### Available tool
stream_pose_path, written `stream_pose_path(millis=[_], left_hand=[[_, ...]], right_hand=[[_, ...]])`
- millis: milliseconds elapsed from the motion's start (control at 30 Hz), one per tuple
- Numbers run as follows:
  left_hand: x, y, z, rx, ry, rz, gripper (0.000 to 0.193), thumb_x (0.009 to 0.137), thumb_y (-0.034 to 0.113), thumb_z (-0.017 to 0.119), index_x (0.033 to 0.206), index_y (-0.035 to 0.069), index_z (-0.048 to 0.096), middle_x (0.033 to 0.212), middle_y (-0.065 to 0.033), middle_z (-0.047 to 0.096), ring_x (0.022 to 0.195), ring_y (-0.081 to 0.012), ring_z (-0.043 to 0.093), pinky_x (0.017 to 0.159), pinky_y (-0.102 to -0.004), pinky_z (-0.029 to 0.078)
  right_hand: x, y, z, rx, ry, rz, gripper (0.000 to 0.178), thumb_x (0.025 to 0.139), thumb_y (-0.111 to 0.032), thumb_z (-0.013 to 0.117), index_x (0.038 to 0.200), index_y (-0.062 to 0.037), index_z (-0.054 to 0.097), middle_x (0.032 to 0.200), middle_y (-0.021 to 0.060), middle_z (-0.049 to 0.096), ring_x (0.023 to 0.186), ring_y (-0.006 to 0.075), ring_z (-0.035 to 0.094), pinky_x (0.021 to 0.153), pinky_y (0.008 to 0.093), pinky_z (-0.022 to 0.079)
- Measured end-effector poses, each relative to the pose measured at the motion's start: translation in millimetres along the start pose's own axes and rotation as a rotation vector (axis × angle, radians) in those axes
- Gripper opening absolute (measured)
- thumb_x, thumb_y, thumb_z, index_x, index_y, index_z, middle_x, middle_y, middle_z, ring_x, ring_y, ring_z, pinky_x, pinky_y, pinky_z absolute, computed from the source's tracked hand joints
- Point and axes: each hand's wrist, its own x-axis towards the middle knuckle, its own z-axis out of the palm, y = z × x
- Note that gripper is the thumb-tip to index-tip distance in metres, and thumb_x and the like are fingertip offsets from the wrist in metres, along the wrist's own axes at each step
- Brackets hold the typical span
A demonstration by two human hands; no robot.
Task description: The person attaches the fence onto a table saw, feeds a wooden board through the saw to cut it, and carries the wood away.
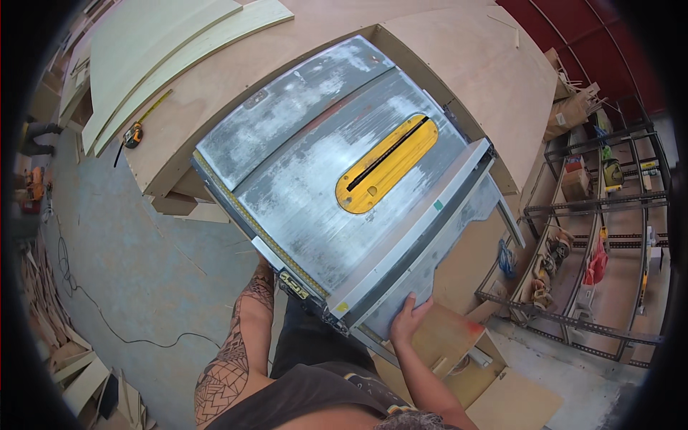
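A table saw with a worn grey metal top lies tilted across the middle of the view, within a cutout of a large plywood bench. Its yellow throat plate has a dark slot along it. A long metal rip fence crosses the top on the right. My right hand is closed around the edge of the grey extension wing, beyond the fence. At the near left edge, my left hand reaches beneath the saw by the front rail; its fingers are hidden.
The plywood bench surrounds the saw's far sides. Pale boards and a tape measure lie on it at left. A black cable trails over the floor. Metal shelving stands at right; a wooden box sits below the wing.
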Motion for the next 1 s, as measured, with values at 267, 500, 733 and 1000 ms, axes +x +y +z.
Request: stream_pose_path(millis=[267,500,733,1000], left_hand=[[-36,-14,-25,0.301,0.020,0.215,0.046,0.111,0.040,0.043,0.137,0.006,0.061,0.123,-0.0141,0.070,0.107,-0.0320,0.071,0.096,-0.0471,0.059],[-88,-52,-56,0.558,0.013,0.272,0.045,0.110,0.037,0.047,0.138,0.005,0.060,0.126,-0.0142,0.070,0.108,-0.0317,0.071,0.097,-0.0460,0.059],[-120,-79,-68,0.903,-0.050,0.322,0.043,0.109,0.035,0.050,0.138,0.004,0.060,0.128,-0.0143,0.069,0.109,-0.0314,0.071,0.098,-0.0450,0.058],[-113,1,-102,1.273,-0.189,0.464,0.042,0.109,0.031,0.053,0.139,0.003,0.059,0.131,-0.0145,0.068,0.111,-0.0310,0.070,0.100,-0.0438,0.057]], right_hand=[[-2,8,-1,0.100,-0.019,0.002,0.060,0.110,-0.025,0.054,0.156,0.0068,0.032,0.152,0.0260,0.045,0.143,0.0349,0.043,0.123,0.0438,0.028],[-4,6,-4,0.090,-0.072,0.000,0.070,0.109,-0.022,0.057,0.160,0.0093,0.022,0.163,0.0294,0.032,0.153,0.0376,0.031,0.128,0.0445,0.019],[1,17,-20,0.203,-0.102,-0.005,0.076,0.107,-0.027,0.060,0.161,0.0098,0.020,0.161,0.0298,0.031,0.151,0.0400,0.032,0.127,0.0472,0.019],[63,-138,-154,1.083,-1.142,-0.290,0.047,0.100,-0.036,0.073,0.122,0.0042,0.064,0.129,0.0205,0.063,0.123,0.0306,0.061,0.118,0.0526,0.039]])
